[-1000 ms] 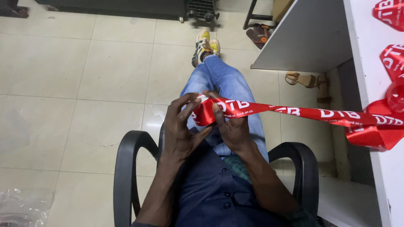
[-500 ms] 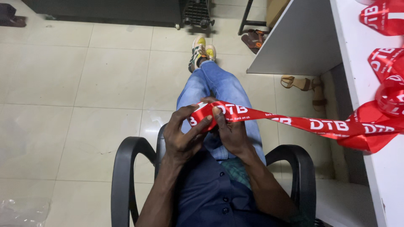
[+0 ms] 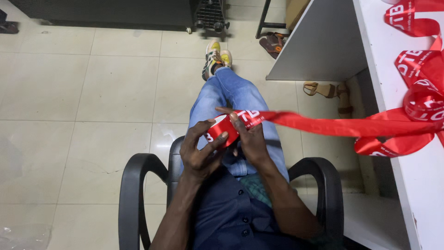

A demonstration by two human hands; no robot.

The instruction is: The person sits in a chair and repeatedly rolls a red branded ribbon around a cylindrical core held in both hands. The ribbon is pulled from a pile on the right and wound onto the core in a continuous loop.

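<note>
Far L: beige tile floor [image 3: 83, 92], crumpled clear plastic [image 3: 23, 236] at bottom-left corner. Top edge: dark cabinet [image 3: 115, 11] w/ a small black wheeled rack [image 3: 210, 14] next to it.

Centre: person sits in black office chair [image 3: 134, 194], armrests both sides, legs in blue jeans [image 3: 231, 97] crossed, sneakers [image 3: 216, 58] pointing away. Dark blue buttoned shirt [image 3: 226, 217] at bottom.

Left hand [image 3: 201, 150] & right hand [image 3: 249, 136] are close together over the lap, both clamped on the red ribbon [image 3: 323, 125]. L fingers curl round the small rolled-up end of it; R thumb and fingers pinch it just beside that roll. White lettering on ribbon, not copied.

Going R: ribbon runs taut from hands across to white desk [image 3: 430, 194], where the rest lies in loose loops & folds [image 3: 421, 83] on the top. Below desk: grey side panel [image 3: 323, 41], pair of brown sandals [image 3: 273, 44], one tan sandal [image 3: 326, 89] on the floor. No boxes or bins clearly visible; cardboard-coloured shape at top, can't tell what.
</note>
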